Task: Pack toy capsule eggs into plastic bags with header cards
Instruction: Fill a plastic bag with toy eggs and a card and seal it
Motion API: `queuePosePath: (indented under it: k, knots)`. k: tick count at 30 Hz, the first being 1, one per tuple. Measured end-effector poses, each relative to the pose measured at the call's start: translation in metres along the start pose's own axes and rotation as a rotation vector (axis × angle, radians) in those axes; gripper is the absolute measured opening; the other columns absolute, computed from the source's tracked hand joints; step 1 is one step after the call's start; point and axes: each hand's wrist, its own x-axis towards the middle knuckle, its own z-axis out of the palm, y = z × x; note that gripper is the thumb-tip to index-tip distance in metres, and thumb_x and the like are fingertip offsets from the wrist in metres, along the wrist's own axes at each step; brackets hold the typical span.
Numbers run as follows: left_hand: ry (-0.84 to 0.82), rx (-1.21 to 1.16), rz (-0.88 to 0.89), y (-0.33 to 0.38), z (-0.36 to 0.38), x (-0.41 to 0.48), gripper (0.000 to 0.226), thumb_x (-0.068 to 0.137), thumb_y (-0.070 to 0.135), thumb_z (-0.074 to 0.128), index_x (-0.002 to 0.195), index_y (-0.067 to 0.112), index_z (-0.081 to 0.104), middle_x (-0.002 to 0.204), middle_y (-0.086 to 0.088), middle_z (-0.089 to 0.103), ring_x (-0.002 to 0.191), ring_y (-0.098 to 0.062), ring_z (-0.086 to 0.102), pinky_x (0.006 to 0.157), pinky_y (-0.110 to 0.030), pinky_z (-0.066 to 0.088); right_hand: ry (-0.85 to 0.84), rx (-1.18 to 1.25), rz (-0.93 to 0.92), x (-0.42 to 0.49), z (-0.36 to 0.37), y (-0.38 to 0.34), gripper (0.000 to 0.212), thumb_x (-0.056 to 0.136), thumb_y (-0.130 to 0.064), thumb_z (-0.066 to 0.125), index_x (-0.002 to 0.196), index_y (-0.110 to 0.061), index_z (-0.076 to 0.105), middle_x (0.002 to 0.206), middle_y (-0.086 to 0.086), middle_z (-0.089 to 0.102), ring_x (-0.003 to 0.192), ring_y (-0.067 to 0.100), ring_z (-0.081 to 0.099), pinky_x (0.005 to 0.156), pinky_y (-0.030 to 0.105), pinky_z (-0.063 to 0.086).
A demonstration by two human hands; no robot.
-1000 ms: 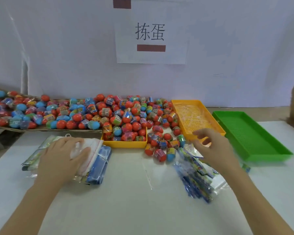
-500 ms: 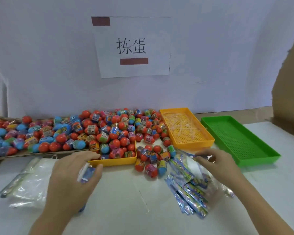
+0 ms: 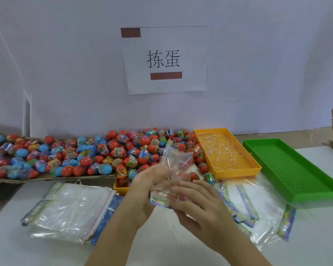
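The left hand (image 3: 142, 189) and right hand (image 3: 197, 207) pinch the bag (image 3: 174, 160) near its header card (image 3: 159, 201), raised before the eggs (image 3: 115, 150). The film looks light, limp and slippery, so the stiffer card end seems the surest hold.

Bright, even light, seemingly from overhead, leaves only soft shadows beside the green tray (image 3: 319, 195). Glare streaks the stacked bags (image 3: 69, 206). Motion blur smears the clear bag (image 3: 176, 160) and the left hand (image 3: 142, 191) holding it; straight edges bow toward the borders.
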Motion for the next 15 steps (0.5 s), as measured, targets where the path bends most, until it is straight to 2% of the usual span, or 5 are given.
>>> queuePosePath:
  k: [4,8,10,13,15]
  knots:
    - [0.168,0.166,0.117,0.001,-0.019,0.004,0.024,0.088,-0.003,0.057,0.105,0.004,0.072,0.094,-0.015,0.076,0.081,-0.024,0.075,0.059,-0.029,0.059,0.040,0.353,0.307,-0.006,0.007,-0.008,0.012,0.083,-0.026,0.065,0.091,-0.023,0.072,0.119,-0.011,0.063,0.118,0.009,0.056,0.099,0.023,0.040]
    - [0.057,0.252,0.110,0.002,-0.033,-0.001,0.027,0.092,0.000,0.054,0.105,0.008,0.075,0.092,-0.010,0.077,0.078,-0.021,0.075,0.069,-0.032,0.060,0.233,0.769,0.894,0.027,0.005,0.003,0.039,0.075,-0.039,0.072,0.111,-0.045,0.058,0.115,-0.017,0.059,0.108,0.004,0.059,0.085,0.020,0.050]
    - [-0.013,0.247,0.047,0.002,-0.037,-0.003,0.026,0.086,0.008,0.058,0.101,0.014,0.078,0.101,-0.013,0.075,0.085,-0.025,0.074,0.072,-0.034,0.060,0.193,1.003,1.116,0.044,0.009,0.016,0.058,0.072,-0.029,0.081,0.121,-0.039,0.052,0.113,-0.005,0.064,0.092,0.009,0.068,0.069,0.022,0.056]
    - [-0.076,0.308,-0.022,0.006,-0.045,-0.003,0.024,0.080,0.016,0.067,0.101,0.016,0.078,0.108,-0.013,0.074,0.097,-0.028,0.072,0.073,-0.031,0.059,0.103,1.049,1.113,0.058,0.009,0.028,0.042,0.078,-0.004,0.075,0.115,-0.021,0.064,0.085,0.011,0.073,0.059,0.019,0.068,0.052,0.023,0.053]
    - [-0.092,0.353,-0.047,0.008,-0.050,-0.003,0.024,0.078,0.017,0.076,0.101,0.015,0.077,0.108,-0.012,0.074,0.100,-0.028,0.071,0.074,-0.029,0.058,0.012,0.973,1.028,0.061,0.010,0.029,0.038,0.078,-0.004,0.075,0.109,-0.026,0.067,0.078,0.008,0.074,0.062,0.020,0.070,0.055,0.022,0.054]
